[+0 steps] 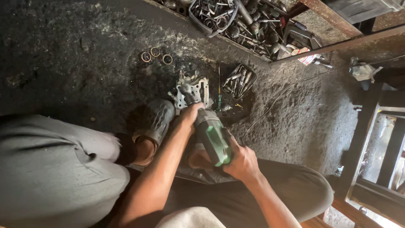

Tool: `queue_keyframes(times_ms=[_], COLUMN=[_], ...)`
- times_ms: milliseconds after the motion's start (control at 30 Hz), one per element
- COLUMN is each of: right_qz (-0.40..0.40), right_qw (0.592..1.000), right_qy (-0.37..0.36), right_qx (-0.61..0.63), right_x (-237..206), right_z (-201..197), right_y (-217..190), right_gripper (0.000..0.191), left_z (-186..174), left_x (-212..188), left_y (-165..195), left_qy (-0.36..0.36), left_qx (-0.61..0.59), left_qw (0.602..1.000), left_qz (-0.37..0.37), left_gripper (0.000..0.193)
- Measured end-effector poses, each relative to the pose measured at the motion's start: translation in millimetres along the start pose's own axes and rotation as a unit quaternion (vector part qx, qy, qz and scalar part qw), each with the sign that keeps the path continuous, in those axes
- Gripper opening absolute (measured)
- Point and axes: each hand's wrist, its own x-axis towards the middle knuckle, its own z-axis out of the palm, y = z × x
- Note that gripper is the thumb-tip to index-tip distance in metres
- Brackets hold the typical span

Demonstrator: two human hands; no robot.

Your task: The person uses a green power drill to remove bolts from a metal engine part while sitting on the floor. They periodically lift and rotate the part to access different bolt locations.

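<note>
I see L hand [190, 116] & R hand [241, 162] both clenched on 1 green power tool [215, 139] over 1 metal part [192, 93], w/ 3 rings [156, 55] on floor [84, 76].

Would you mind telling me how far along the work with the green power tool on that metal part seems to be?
Done: three rings lie apart on the floor. In hand: the left hand steadies the front of the green power tool, the right hand grips its rear, and its tip sits on the metal part. Left: the part's own progress cannot be told; a screwdriver and tray of bits lie beside it.
</note>
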Motion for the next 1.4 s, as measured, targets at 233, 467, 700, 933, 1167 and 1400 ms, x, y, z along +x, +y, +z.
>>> queue_keyframes(times_ms=[233,467,700,933,1167,1400], right_qz=[0.032,-0.024,0.015,-0.045,-0.059,-0.043], right_qw=[0.999,0.999,0.997,0.997,0.996,0.995], right_qy=[-0.039,0.04,0.0,-0.019,-0.016,-0.009], right_qx=[0.002,-0.027,-0.075,-0.065,-0.066,-0.085], right_x=[3,-18,-17,-6,-6,-16], right_z=[-3,-4,9,14,13,11], right_y=[-1,9,0,-14,-13,-18], right_gripper=[0.103,0.111,0.114,0.118,0.116,0.117], left_z=[-6,32,23,-8,-9,2], left_x=[-8,-5,1,-10,0,1], left_y=[8,-3,6,14,4,2], left_qy=[0.017,0.131,0.077,0.089,0.038,0.009], left_qx=[-0.013,0.18,0.233,0.183,0.092,0.182], left_qw=[1.0,0.974,0.969,0.979,0.995,0.982], left_qz=[-0.011,0.044,0.04,0.027,0.028,0.039], left_gripper=[0.032,0.044,0.047,0.04,0.029,0.03])
